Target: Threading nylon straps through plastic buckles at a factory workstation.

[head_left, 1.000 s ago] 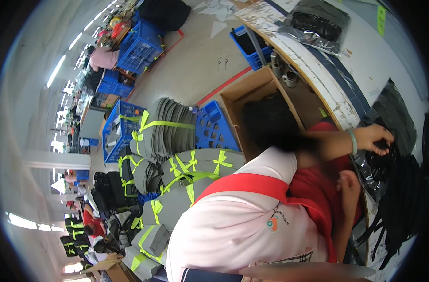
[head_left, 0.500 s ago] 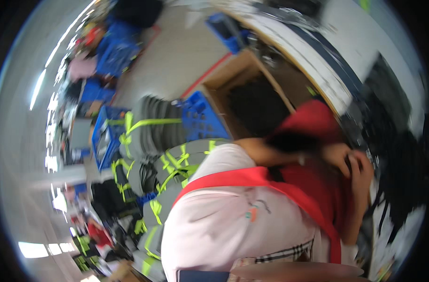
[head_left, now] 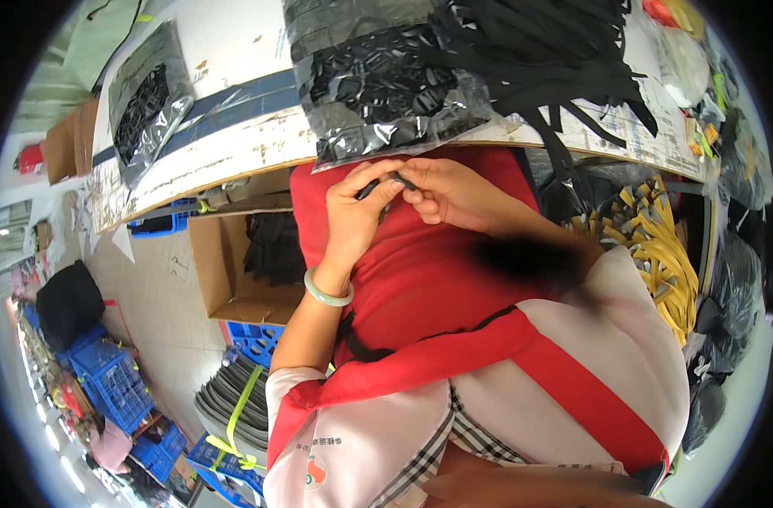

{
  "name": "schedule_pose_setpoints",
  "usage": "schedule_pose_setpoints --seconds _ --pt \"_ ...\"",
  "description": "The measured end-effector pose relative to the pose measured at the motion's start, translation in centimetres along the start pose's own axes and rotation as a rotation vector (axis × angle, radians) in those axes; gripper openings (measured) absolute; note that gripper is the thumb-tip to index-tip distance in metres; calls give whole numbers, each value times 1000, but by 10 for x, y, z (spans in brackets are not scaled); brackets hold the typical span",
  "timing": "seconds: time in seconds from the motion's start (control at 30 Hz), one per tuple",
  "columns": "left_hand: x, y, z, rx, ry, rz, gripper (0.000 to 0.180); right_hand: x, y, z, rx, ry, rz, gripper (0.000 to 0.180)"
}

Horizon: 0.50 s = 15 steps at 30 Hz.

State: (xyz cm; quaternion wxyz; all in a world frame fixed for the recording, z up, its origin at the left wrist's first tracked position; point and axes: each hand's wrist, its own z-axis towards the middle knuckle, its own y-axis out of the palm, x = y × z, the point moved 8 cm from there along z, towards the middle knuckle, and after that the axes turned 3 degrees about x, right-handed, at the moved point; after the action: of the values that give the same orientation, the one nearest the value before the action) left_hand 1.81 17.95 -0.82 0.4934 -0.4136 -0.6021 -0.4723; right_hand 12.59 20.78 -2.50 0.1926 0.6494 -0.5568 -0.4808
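Observation:
Close together at the table's front edge, over the red apron (head_left: 429, 262), both my hands are closed on a small dark piece (head_left: 368, 189). It looks like a black buckle or a short strap end, mostly covered by the fingers. My left hand (head_left: 354, 212), with a pale green bangle on its wrist, grips it from the left. From the right, the thumb and fingertips of my right hand (head_left: 450, 193) pinch it. Just beyond lies a clear bag of black plastic buckles (head_left: 386, 80); black straps (head_left: 564, 55) are heaped to its right.
A second bag of black parts (head_left: 145, 110) lies on the white worktable (head_left: 234, 55). Under it are a cardboard box (head_left: 209, 258) at left and yellow strips (head_left: 649, 254) at right. Blue crates (head_left: 107, 377) and a bundled grey stack (head_left: 234, 402) stand on the floor at left.
The view has swung round, bringing the tabletop with its bags and straps into sight at the top. My hands were at the right of the picture, together; now they are near the middle, still together.

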Motion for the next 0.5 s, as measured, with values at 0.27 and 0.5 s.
schedule_pose_setpoints --seconds 0.27,0.5 --pt "-28 7 -8 42 -535 -753 7 -165 18 -41 777 -1242 -1700 25" --pt "-11 -3 -12 78 -445 -621 16 -154 59 -41 569 -1373 -1720 17"
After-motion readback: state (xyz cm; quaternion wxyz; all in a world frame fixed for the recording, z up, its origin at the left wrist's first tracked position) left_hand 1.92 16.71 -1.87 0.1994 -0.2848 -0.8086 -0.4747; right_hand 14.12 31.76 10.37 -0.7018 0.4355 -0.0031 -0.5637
